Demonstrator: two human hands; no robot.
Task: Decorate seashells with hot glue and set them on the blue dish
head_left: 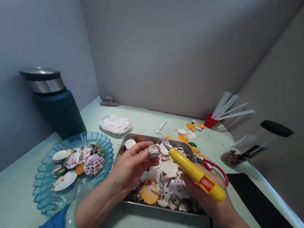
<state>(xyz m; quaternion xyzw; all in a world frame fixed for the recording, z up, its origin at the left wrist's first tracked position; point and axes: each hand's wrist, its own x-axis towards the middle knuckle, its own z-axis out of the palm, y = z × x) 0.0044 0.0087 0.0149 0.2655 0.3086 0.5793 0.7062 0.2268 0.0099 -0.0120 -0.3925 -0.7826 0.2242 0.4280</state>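
Observation:
Between the thumb and fingers of my left hand is a small grey-white snail shell, its opening facing up. My right hand grips a yellow glue gun, whose metal tip points up and left, a short way right of the snail shell. Both hands are over a metal tray full of scallop shells and small snail shells. An orange scallop shell with a red spot lies in the tray below my left hand. A green bangle circles my left wrist.
At left, a blue scalloped plate holds shells, with a teal bottle behind. Red-handled scissors lie right of the tray. Further right are a red cup of white sticks, a clear jar and a black flat object.

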